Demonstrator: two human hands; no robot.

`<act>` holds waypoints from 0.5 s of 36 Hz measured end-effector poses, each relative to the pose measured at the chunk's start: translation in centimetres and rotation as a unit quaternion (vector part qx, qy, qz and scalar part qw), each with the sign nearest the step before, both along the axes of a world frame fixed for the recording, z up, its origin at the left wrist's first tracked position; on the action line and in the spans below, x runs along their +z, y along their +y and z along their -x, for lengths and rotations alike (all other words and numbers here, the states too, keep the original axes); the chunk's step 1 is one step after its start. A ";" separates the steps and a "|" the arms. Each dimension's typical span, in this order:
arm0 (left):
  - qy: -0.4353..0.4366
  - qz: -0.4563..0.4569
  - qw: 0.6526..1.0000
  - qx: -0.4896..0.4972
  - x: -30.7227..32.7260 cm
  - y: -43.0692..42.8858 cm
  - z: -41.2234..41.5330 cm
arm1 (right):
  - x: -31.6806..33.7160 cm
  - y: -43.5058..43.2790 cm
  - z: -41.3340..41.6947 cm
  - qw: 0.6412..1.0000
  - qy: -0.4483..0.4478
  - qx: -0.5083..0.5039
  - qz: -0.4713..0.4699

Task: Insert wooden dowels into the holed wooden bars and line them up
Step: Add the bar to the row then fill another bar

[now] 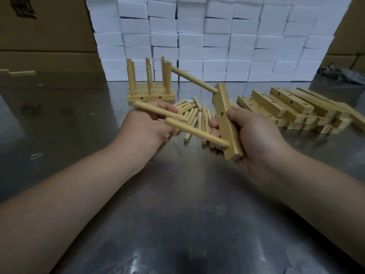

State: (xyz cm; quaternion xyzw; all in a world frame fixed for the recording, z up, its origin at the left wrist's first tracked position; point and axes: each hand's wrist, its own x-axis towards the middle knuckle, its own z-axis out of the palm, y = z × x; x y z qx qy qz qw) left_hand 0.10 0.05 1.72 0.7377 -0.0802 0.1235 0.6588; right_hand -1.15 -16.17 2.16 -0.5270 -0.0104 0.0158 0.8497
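My right hand [254,139] grips a bar [229,131] above the table [177,204], thumb on its far side and fingers curled round the other. One dowel [193,80] sticks out of the bar's far end, and another [197,133] out of its near end. Both point left, and the middle hole is open. My left hand [144,129] pinches a third dowel [158,111], just beside the near one. Loose dowels [199,115] lie on the table beyond my hands. Finished bars [151,96] with upright dowels stand far left, and unfilled bars [292,107] are heaped at right.
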 end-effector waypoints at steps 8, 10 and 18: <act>0.003 0.117 0.984 -0.137 -0.1 -0.2 0.8 | -0.2 0.4 0.1 0.998 -0.009 0.058 0.018; 0.003 0.122 0.981 -0.150 -0.2 -0.4 0.9 | -0.3 0.5 0.2 0.996 -0.016 0.078 0.025; -0.018 0.105 0.986 -0.132 0.0 -0.9 1.2 | -0.3 1.0 0.6 0.991 -0.024 0.131 0.032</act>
